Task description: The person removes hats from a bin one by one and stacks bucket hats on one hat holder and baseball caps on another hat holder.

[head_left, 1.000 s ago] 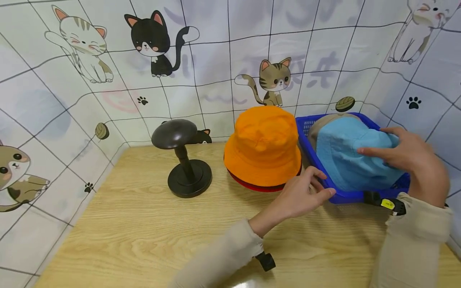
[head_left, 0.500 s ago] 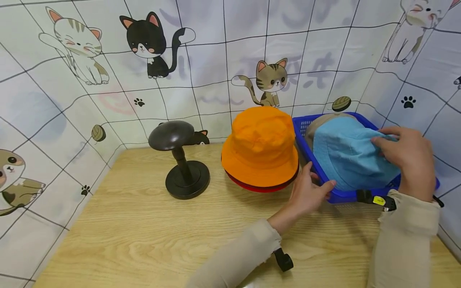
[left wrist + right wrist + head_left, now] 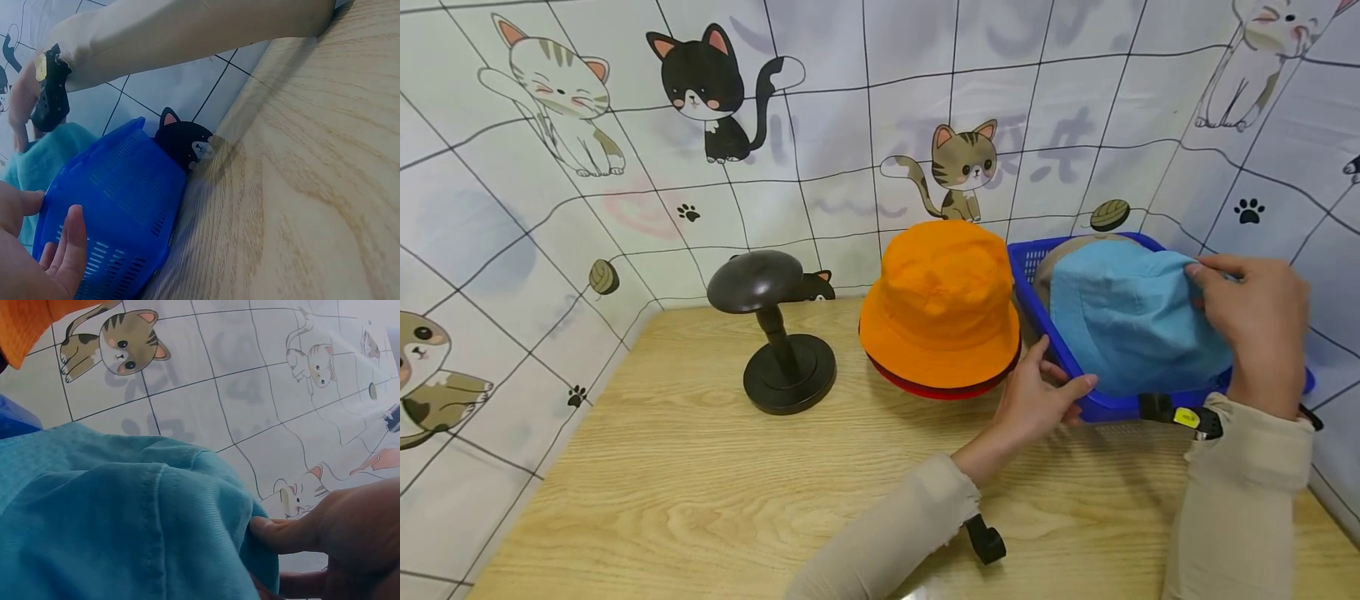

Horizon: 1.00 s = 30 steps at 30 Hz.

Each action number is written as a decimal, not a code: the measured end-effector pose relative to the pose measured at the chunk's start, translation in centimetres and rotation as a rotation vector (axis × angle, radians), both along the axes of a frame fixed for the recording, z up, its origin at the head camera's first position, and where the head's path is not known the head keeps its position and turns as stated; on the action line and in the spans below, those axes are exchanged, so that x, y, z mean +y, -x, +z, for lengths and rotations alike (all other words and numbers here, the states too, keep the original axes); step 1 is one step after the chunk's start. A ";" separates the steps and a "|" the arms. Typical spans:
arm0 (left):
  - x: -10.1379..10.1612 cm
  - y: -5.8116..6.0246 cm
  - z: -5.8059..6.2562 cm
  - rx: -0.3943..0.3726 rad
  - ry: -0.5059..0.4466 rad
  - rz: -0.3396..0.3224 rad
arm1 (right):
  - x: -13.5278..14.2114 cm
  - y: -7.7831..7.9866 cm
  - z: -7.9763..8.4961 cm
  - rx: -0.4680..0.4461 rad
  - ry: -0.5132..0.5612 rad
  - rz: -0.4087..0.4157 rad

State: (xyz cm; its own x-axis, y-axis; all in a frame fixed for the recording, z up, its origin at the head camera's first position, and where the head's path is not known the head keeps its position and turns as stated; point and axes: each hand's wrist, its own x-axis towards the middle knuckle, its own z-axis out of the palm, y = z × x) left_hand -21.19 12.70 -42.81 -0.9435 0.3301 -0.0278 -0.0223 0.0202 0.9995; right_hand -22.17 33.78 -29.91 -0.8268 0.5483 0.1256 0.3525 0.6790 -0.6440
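**Head view: right hand (image 3: 1255,308) pinches light blue hat (image 3: 1131,317) in basket**

Light blue hat sits in the blue basket (image 3: 1112,408), filling most of it, its fabric creased. My right hand has it by the crown, at the upper right: thumb on the near side, fingers partly hidden behind the cloth. Right wrist view confirms the pinch, thumb tip pressed into a fold.

My left hand (image 3: 1037,396) is at the basket's near left corner, touching the rim with fingers fairly straight, not curled round it. Left wrist view agrees: one fingertip on the rim, others beside the slotted outer wall.

Also in the basket: a beige hat (image 3: 1063,252), behind the blue one and mostly covered. Just left of the basket, on the wood-grain table (image 3: 700,483), an orange bucket hat (image 3: 943,292) stands crown up, a red brim (image 3: 947,395) peeking out below it. Further left, well apart from the basket, a black stand (image 3: 756,283) with a rounded top and a round base, upright.

Both sleeves (image 3: 887,533) are beige. Dark strap with a yellow patch (image 3: 1187,417) at my right wrist. Behind everything, a white wall covering (image 3: 842,100) with grid lines and cartoon cats.
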 end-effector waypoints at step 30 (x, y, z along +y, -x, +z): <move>-0.4 -0.5 1.0 0.186 0.300 0.033 | -3.3 -2.9 3.1 0.231 0.115 -0.154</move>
State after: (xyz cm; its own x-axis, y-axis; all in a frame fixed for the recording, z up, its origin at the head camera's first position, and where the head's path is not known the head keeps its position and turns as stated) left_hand -20.71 12.27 -41.80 -0.9515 0.3027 0.0545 0.1542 0.3162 0.9361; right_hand -19.23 30.44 -26.79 -0.6895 0.6867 0.2303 0.2808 0.5465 -0.7890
